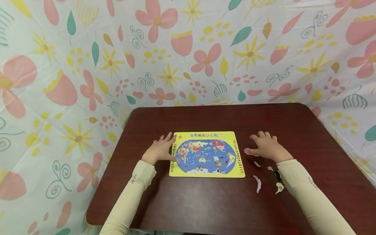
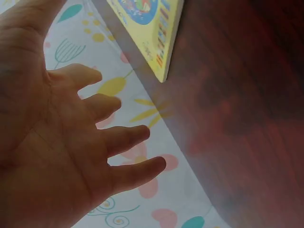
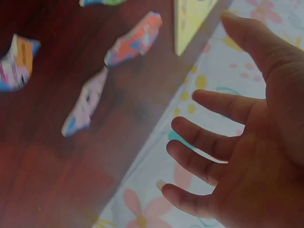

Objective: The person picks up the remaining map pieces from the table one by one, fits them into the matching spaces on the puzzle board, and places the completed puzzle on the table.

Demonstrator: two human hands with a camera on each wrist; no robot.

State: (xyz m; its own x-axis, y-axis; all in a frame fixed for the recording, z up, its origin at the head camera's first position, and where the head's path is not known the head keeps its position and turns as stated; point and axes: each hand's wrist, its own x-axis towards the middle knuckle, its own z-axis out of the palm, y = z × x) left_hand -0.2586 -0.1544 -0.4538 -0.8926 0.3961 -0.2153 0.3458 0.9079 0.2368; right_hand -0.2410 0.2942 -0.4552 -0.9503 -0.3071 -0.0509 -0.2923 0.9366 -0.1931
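Observation:
A yellow-bordered world map puzzle board (image 1: 205,175) lies flat on the table. My left hand (image 1: 160,150), fingers spread, is at the board's left side, with the thumb and fingertips overlapping its border. In the left wrist view the palm of the left hand (image 2: 61,137) holds nothing, and a corner of the board (image 2: 154,57) shows beyond it. To the right of the board, my right hand (image 1: 268,147) has its fingers apart, its thumb near a pinkish-red piece (image 1: 249,152). The right wrist view shows this right hand (image 3: 251,137) with nothing in its grasp.
Below the right hand lie a green piece (image 1: 257,164), a small pink piece (image 1: 270,168), a curved purple piece (image 1: 258,184) and a cream piece (image 1: 279,187). A dark item (image 1: 277,175) is partly hidden by the right sleeve. Flower-patterned cloth (image 1: 188,58) hangs behind the dark red table (image 1: 188,119).

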